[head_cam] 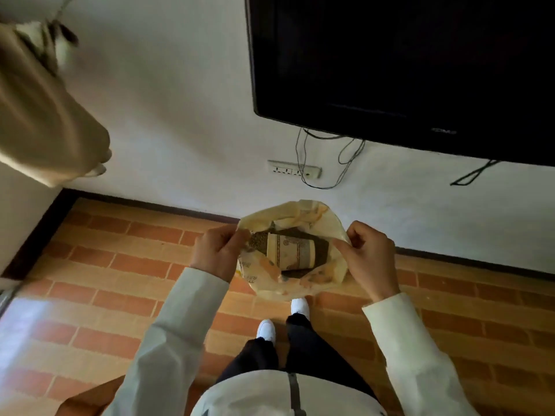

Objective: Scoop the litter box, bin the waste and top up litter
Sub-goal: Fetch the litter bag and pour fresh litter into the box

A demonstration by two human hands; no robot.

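Observation:
I hold a pale yellow litter bag (306, 282) open in front of me, above my feet. My left hand (217, 250) pinches the bag's left rim and my right hand (368, 256) pinches the right rim, so the mouth is spread wide. Inside lies dark greenish granular litter (256, 242) with a patterned paper cup (291, 250) on its side on top. No litter box or scoop is visible.
A large black wall-mounted TV (405, 64) hangs at the upper right, with cables (324, 163) dangling to a white socket strip (294, 170). Brick-pattern floor (126, 265) lies below. A beige cloth shape (39, 115) looms at the upper left. A brown furniture corner (87, 400) sits at the bottom left.

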